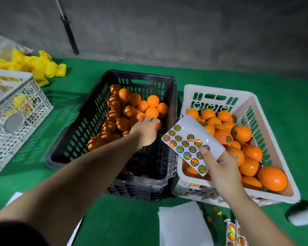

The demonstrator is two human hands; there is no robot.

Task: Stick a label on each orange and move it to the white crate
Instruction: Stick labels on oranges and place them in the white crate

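Note:
A black crate (89, 132) in the middle holds several unlabelled oranges (152, 101). My left hand (146, 130) reaches down into it, its fingers curled over an orange (158, 125) near the right wall. To the right stands the white crate (252, 103), filled with oranges, some bearing a round label (228, 138). My right hand (220, 166) holds a white sticker sheet (188, 144) with several shiny round labels above the white crate's near left corner.
A green cloth (220, 77) covers the table. A second white crate (20, 107) and yellow foam nets (41, 66) sit at the far left. Backing papers (181, 226) and more sticker sheets (233, 233) lie at the near edge. A grey wall stands behind.

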